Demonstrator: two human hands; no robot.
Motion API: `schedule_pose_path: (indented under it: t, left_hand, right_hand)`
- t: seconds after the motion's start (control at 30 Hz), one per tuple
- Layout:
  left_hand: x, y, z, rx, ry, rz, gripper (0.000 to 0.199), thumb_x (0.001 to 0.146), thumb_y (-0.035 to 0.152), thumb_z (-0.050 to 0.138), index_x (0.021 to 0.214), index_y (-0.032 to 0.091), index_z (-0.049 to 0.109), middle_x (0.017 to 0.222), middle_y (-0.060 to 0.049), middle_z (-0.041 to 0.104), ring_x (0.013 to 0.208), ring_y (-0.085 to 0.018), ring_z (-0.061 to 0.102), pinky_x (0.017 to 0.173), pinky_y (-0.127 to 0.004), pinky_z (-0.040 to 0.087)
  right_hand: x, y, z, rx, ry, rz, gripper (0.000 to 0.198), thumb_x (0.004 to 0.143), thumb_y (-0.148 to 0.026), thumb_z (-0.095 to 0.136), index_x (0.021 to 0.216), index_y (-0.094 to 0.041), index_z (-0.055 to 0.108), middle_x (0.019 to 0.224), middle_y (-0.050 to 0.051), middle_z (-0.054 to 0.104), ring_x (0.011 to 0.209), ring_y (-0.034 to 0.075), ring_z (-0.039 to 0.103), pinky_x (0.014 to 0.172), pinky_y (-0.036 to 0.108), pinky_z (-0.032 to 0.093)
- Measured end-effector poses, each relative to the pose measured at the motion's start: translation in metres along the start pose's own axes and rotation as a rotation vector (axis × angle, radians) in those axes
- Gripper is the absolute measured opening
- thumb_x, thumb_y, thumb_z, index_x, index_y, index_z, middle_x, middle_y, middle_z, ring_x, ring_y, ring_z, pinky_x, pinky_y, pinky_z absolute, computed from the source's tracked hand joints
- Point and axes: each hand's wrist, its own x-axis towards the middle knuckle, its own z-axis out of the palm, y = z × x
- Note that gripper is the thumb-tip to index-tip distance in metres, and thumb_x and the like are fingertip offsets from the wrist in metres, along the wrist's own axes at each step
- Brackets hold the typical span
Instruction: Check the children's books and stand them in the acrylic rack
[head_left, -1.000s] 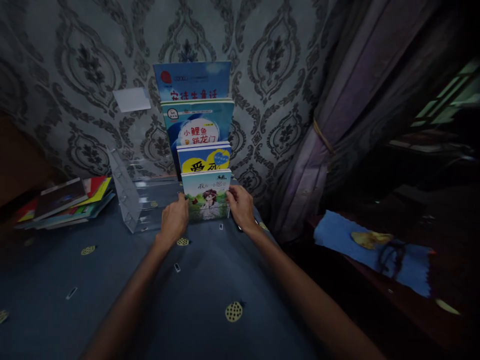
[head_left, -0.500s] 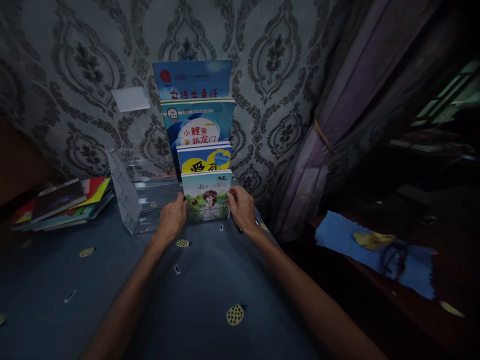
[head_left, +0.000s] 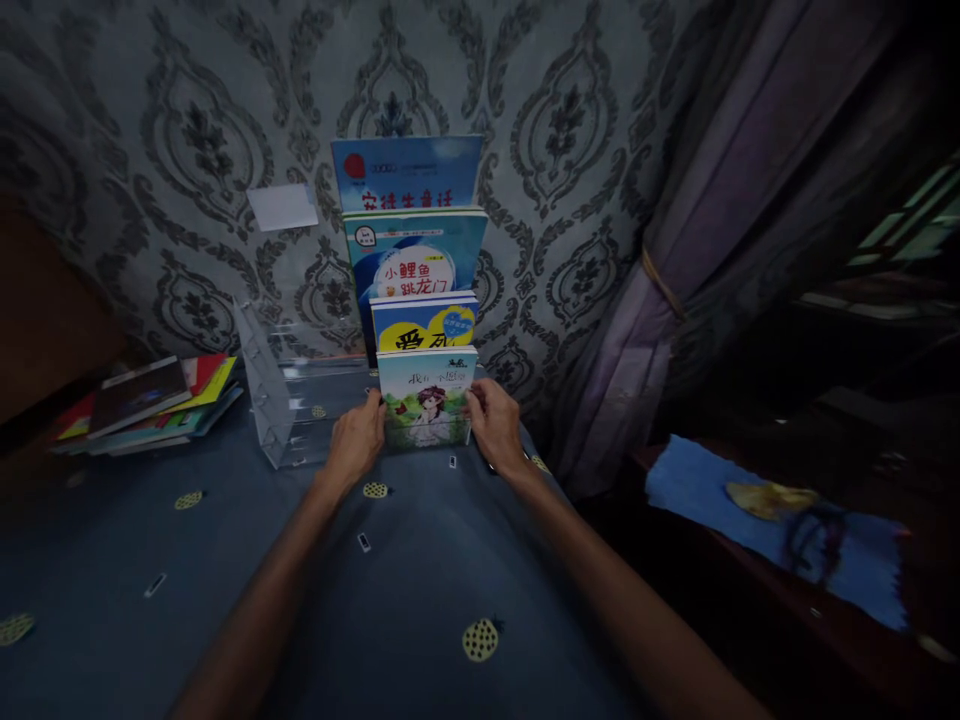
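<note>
While my left hand (head_left: 358, 440) has the left edge of the front book (head_left: 427, 405), my right hand (head_left: 496, 425) has its right edge. Fingers on both sides are narrow, thumbs and fingertips pinched on the cover's borders about halfway up; left fingertips partly hidden, so exact contact there is hard to read. Front book is roughly upright, cover facing me, at the right end of the see-through rack (head_left: 262, 390), lowest and nearest of four stepped rows. Can't tell whether its bottom edge sits in the rack's tier or on the tablecloth (head_left: 300, 620). Just behind it, partly covered: yellow-and-blue book (head_left: 390, 317), then teal book (head_left: 469, 245), then blue book (head_left: 409, 172) highest, at the back, before the patterned wall (head_left: 570, 130). Rack's side panel slopes up at left of the tiers, near the pile (head_left: 202, 390) of books lying flat, stacked askew, dark cover on top. White card (head_left: 283, 207) shows above the rack, left of the blue book; can't tell what holds it. Right of the table: tied curtain (head_left: 615, 340), then a blue cloth (head_left: 694, 480) with a yellowish item (head_left: 765, 499) on it. Far right too dark to read.
</note>
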Motion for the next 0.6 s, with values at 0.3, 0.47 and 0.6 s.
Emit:
schedule_pose_path:
  t: [0.3,0.47,0.6]
  left_hand:
    - [-0.001,0.002,-0.005,0.000,-0.048,-0.015,0.027,0.107,0.031,0.032,0.122,0.021,0.051,0.101,-0.012,0.075,0.093,-0.028,0.073,0.076,-0.032,0.046]
    - [-0.005,0.006,-0.010,0.010,-0.074,-0.035,0.030,0.108,0.030,0.030,0.127,0.019,0.050,0.105,-0.015,0.075,0.096,-0.029,0.074,0.079,-0.035,0.048]
    - [-0.009,0.007,-0.013,-0.024,-0.059,-0.033,0.028,0.107,0.030,0.033,0.124,0.021,0.053,0.108,-0.014,0.076,0.100,-0.030,0.073,0.079,-0.035,0.049]
  right_hand:
    - [0.000,0.003,0.001,0.026,-0.026,0.051,0.015,0.091,-0.032,0.048,0.088,-0.022,0.059,0.082,0.006,0.066,0.079,0.024,0.066,0.070,0.035,0.053]
    - [0.000,0.005,-0.001,0.067,-0.038,0.063,0.022,0.089,-0.035,0.051,0.097,-0.020,0.064,0.086,0.007,0.071,0.078,0.024,0.068,0.070,0.037,0.056]
    - [-0.001,0.009,-0.004,0.089,-0.058,0.073,0.031,0.088,-0.040,0.055,0.104,-0.018,0.068,0.091,0.009,0.074,0.077,0.025,0.070,0.071,0.039,0.058]
